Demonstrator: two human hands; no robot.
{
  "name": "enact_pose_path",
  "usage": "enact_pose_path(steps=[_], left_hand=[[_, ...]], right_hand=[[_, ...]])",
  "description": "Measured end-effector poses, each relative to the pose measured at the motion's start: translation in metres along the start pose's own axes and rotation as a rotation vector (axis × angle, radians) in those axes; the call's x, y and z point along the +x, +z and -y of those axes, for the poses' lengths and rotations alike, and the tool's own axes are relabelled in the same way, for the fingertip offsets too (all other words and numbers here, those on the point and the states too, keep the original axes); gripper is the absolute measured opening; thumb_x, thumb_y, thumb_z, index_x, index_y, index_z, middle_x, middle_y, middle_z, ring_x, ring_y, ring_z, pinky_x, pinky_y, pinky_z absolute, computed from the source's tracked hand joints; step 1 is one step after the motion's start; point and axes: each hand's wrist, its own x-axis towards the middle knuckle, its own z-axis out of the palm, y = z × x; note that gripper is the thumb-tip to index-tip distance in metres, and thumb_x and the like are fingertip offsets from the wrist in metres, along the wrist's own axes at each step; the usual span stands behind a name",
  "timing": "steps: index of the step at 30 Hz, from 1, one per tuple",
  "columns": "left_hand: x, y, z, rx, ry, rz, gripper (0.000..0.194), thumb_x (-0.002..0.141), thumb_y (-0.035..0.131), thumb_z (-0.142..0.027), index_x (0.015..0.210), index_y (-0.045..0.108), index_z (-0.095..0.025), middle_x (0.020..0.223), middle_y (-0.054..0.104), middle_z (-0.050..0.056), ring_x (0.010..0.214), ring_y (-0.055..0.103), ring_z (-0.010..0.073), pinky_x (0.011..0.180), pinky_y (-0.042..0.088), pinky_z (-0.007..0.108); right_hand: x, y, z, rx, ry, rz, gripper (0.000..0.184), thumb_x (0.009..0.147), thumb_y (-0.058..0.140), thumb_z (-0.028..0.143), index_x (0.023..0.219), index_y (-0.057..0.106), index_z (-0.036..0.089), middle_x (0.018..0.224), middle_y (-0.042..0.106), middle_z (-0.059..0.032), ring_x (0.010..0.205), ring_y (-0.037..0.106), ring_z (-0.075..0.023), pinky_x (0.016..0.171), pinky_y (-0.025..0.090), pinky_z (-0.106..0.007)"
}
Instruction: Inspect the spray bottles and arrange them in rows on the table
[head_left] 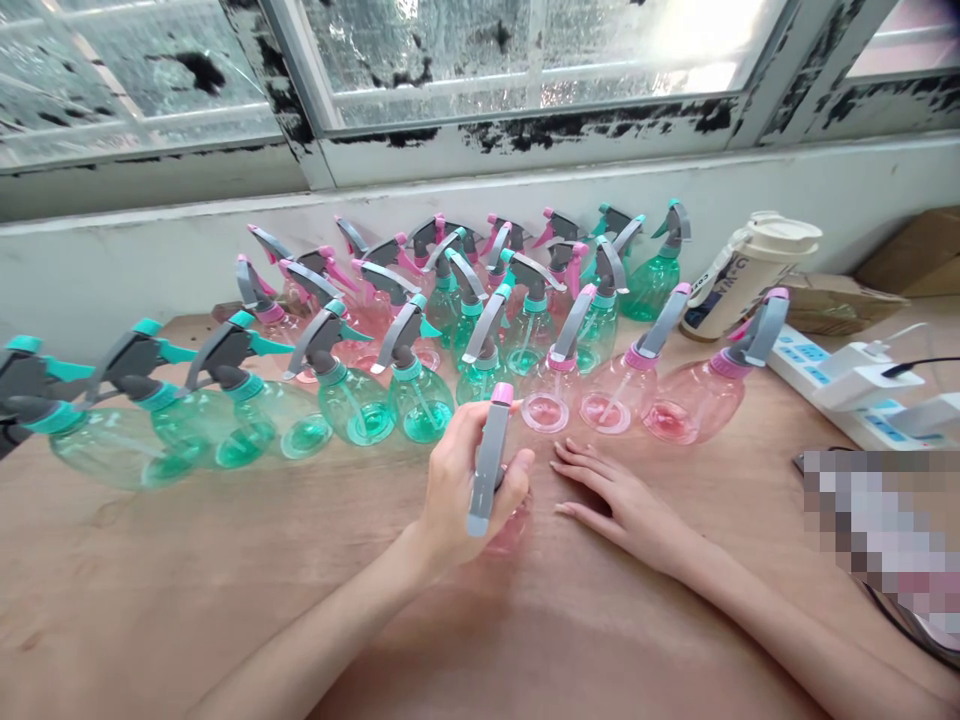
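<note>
My left hand (450, 490) is wrapped round the grey and pink trigger head of a pink spray bottle (491, 455), whose clear pink body is mostly hidden below the hand. My right hand (619, 500) lies on the table with fingers stretched out, touching no bottle. Just beyond it stand a pink spray bottle (546, 400) and two more pink ones to its right. Left of these runs a front row of green spray bottles, the closest to my left hand being a green bottle (421, 400) with a grey head.
Behind the front row, several more pink and green bottles stand by the wall. A cream tumbler (742, 270) is at the back right, near cardboard (840, 303). A white power strip (810, 375) with plugs lies at the right, above a blurred-out object (885, 540).
</note>
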Motion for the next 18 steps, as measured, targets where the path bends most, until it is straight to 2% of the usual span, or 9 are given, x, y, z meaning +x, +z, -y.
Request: enact_pose_path(steps=[6,11,18], left_hand=[[-0.0008,0.0011,0.0027,-0.028,-0.006,-0.004,0.028,0.089,0.056,-0.024,0.117,0.055,-0.02,0.113,0.065,0.011,0.103,0.065,0.0241,0.085,0.055,0.039],[-0.0016,0.0011,0.0025,-0.031,-0.01,-0.008,0.028,0.088,0.056,-0.023,0.116,0.056,-0.02,0.114,0.065,0.011,0.103,0.065,0.0237,0.086,0.055,0.039],[0.003,-0.004,-0.0041,0.033,0.017,0.018,0.023,0.088,0.054,-0.023,0.11,0.057,-0.02,0.103,0.066,0.008,0.09,0.065,0.0202,0.076,0.054,0.034]], right_hand=[[0.0002,-0.0015,0.0023,-0.02,0.016,0.013,0.049,0.095,0.056,0.042,0.14,0.053,0.023,0.15,0.049,-0.01,0.141,0.041,-0.0294,0.115,0.035,-0.056],[0.0,-0.0014,0.0024,-0.007,0.011,-0.004,0.051,0.094,0.058,0.041,0.142,0.05,0.026,0.149,0.05,-0.0092,0.14,0.042,-0.0291,0.115,0.036,-0.054],[-0.0016,-0.001,0.0032,-0.014,0.005,-0.003,0.056,0.093,0.06,0.043,0.143,0.045,0.024,0.149,0.05,-0.0123,0.141,0.04,-0.0297,0.116,0.034,-0.056]])
